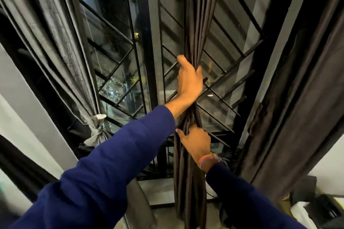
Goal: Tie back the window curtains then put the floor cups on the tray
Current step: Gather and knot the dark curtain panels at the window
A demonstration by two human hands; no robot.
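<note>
The person is standing close to a window [115, 72] with a black metal grille [219, 83] of slanted bars, with dark glass behind it. Both arms, in blue sleeves [115, 163], are reaching forward to a dark brown curtain [201, 5] that is hanging gathered into a narrow bundle in front of the middle of the grille. The left hand [189, 80], the higher of the two, is gripping the bundle, its fingers wrapping round the folds on one side and its thumb lying along the other. Just below it, the right hand [196, 142] is gripping the same bundle lower down, its fingers curling into the pleats and its thumb pointing left. The right wrist is wearing a few coloured threads [208, 159].

To the left, a grey curtain [61, 46] is already hanging tied back, cinched near the wall by a knotted tie [96, 126] of the same cloth. To the right, another dark curtain [297, 98] is hanging loose and untied along the window's edge. At the bottom right corner, some dark and white objects are lying, too blurred to identify.
</note>
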